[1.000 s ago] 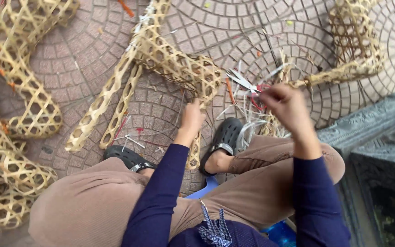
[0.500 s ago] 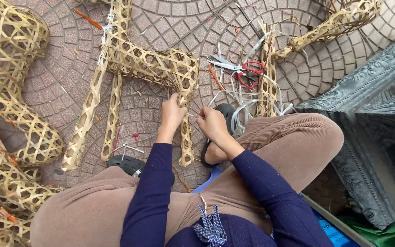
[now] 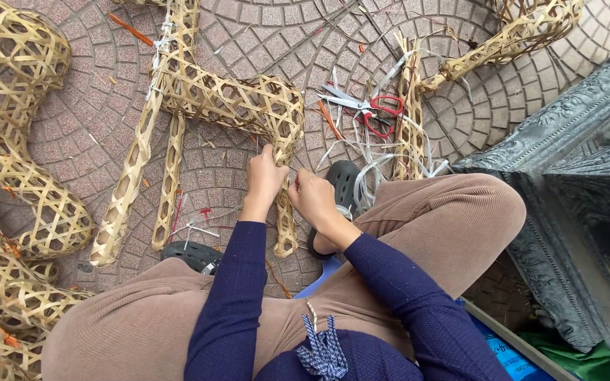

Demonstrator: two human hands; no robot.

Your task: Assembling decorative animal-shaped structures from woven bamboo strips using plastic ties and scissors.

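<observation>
Knees nearest, w/ navy sleeves reaching fwd. Left hand (image 3: pixel 265 178) & right hand (image 3: pixel 312 197) meet at the near leg of the bamboo frame (image 3: pixel 227 106), fingers curled tight on its weave; can't tell if a strip's pinched btwn them. Frame lies flat on brick paving (image 3: pixel 262 42), just beyond the knees. Scissors (image 3: pixel 365 109), red-handled, right of frame. Woven forms (image 3: pixel 15 141) left of frame.

Both fingertips are hidden where the left hand (image 3: pixel 264 180) and right hand (image 3: pixel 313 197) meet the woven bamboo frame (image 3: pixel 224 106); anything pinched there is too small to tell. Left of them, bamboo lattice forms (image 3: pixel 8 141) run off the edge.
</observation>
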